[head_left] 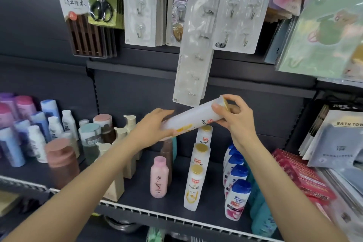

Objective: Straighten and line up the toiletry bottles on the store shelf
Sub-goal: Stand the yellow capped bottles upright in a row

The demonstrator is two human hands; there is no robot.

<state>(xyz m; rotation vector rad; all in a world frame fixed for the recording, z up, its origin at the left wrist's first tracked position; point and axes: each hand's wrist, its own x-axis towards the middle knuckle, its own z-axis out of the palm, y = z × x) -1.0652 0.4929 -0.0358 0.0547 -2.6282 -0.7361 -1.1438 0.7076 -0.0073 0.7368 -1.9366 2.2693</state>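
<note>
Both hands hold one white Pantene bottle [193, 117] in the air above the shelf [137, 192], lying nearly flat, gold cap end up-right. Right hand [234, 122] is clamped round the cap end, thumb across the body, fingers curled over the cap; cap mostly hidden. Left hand [152, 126] is wrapped round the bottom end from behind, fingers hidden by the bottle. Label reads "PANTE…", rest covered by the right hand; bottle is motion-blurred.

Directly under it, a row of 3 upright Pantene bottles [193, 186] w/ gold caps runs from the shelf's front edge toward the back; "PANTENE" legible on all three, small print not. Just right of that row, 4 white bottles w/ blue caps [237, 200] run front to back; the logo is too small to read, and the back ones are partly hidden by the right forearm. Teal items beyond them, by the shelf's right edge, are cut off & unclear.

Left of the Pantene row stands 1 pink bottle [159, 177] w/ dark script that can't be read, a brown bottle half hidden behind it. Cream pump bottles [121, 133] sit further left, partly behind the left forearm; count unclear. Blurred blue, purple & white bottles crowd the shelf's left end.

At the right edge of view a pack reads "BATH TOW…" [348, 124], cut off.
</note>
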